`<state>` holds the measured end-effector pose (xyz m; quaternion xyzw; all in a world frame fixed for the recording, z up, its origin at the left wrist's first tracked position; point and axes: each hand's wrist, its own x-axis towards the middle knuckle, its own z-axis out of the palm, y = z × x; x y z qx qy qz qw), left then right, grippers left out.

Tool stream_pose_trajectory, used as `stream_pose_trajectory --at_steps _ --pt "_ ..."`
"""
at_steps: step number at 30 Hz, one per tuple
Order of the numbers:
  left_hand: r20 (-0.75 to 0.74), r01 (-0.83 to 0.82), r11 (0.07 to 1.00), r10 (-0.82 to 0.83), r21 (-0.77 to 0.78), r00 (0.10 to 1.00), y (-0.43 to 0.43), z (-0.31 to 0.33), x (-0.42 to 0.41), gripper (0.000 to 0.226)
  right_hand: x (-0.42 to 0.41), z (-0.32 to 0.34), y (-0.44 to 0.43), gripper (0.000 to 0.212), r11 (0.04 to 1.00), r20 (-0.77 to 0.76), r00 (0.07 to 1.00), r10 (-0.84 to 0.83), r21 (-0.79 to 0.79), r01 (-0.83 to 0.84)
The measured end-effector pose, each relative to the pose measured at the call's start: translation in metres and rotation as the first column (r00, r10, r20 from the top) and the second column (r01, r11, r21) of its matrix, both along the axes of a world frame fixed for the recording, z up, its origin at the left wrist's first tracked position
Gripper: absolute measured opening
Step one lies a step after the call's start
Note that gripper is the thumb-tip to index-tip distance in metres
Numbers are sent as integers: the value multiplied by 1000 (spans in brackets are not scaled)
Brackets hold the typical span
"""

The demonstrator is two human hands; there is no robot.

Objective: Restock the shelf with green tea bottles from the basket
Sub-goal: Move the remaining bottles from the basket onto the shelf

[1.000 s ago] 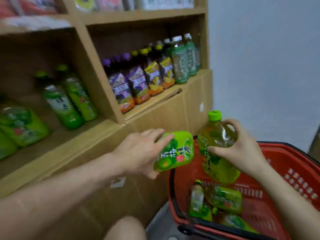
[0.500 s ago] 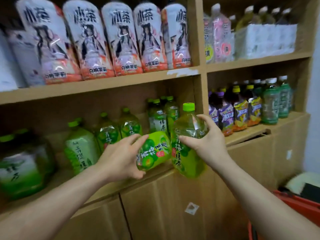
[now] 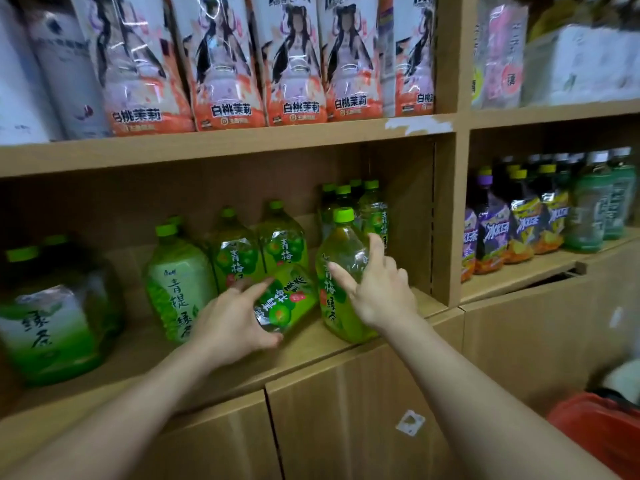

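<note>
The left hand [image 3: 235, 317] is seen stretched forward over the shelf [image 3: 138, 355], thumb underneath and fingers curled over a tilted bottle [image 3: 289, 299], which is gripped with its label askew and its cap hidden. Whether it touches the board cannot be told. Just to its right, an upright bottle [image 3: 337, 306] is stood on the shelf near the front edge. The right hand [image 3: 377, 289] is laid against it with fingers straight and spread, the index finger across the clear shoulder and another finger pointing up, so nothing is clasped. Half a second ago both bottles were being held in the air before the shelf edge, and the right-hand one was wrapped firmly. Now that one is set down and the grip loosened, while the left-hand one has been carried in over the board. At far left, 绿茶 can be read on a big bottle [image 3: 52, 323], and 青提绿茶 on a pale bottle [image 3: 180, 289]. 青梅绿茶 can be read on both handled bottles. On the peach bottles [image 3: 225, 64] above, 白桃茉莉 is printed, and 冰红茶 on the dark bottles [image 3: 495, 233] to the right. The red basket [image 3: 595, 420] is glimpsed, blurred, at lower right.
</note>
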<state>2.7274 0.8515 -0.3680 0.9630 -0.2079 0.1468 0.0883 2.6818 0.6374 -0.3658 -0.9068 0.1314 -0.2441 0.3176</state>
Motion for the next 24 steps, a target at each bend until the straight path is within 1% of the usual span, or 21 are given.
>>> stream_pose_trajectory --at_steps 2,4,6,7,9,11,12,13,15,17,19,20,22,24 --pt "-15 -24 1000 24 -17 1000 -2 -1 6 101 6 1 5 89 1000 -23 1000 7 22 -6" --pt "-64 -60 998 58 -28 996 -4 2 10 99 6 1 3 88 990 -31 997 76 117 -72" --pt "-91 -102 994 105 33 990 -8 5 10 91 -6 -2 -7 84 966 -15 987 162 205 -156" --pt "-84 -107 992 113 74 990 -12 5 7 84 -18 -5 -16 78 959 5 983 184 218 -181" --pt "-28 -80 994 82 80 996 -19 3 -4 72 -47 -12 -38 55 956 87 979 187 216 -201" --pt "102 10 1000 -10 -2 995 -30 -3 -22 62 -85 -22 -68 34 951 141 976 168 237 -198" --pt "195 103 992 -88 -70 977 -38 -6 -33 53 -106 -27 -82 28 949 138 976 166 247 -197" --pt "275 222 964 -177 -144 945 -47 -9 -45 42 -125 -31 -96 24 949 119 979 165 253 -191" --pt "375 449 860 -344 -243 861 -76 -16 -75 27 -161 -41 -126 19 957 62 990 130 254 -142" --pt "390 618 742 -505 -259 770 -113 -28 -100 28 -192 -52 -155 15 979 3 999 45 197 -45" --pt "363 736 626 -643 -259 674 -155 -46 -119 26 -219 -67 -178 13 993 -60 996 -70 88 75" --pt "333 768 587 -692 -256 640 -177 -57 -126 25 -232 -76 -187 13 992 -97 988 -119 36 123" --pt "218 777 562 -752 -282 623 -222 -82 -138 27 -257 -98 -201 16 980 -161 967 -199 -37 195" --pt "92 775 547 -795 -317 599 -266 -107 -150 31 -280 -122 -217 19 965 -204 943 -262 -64 254"
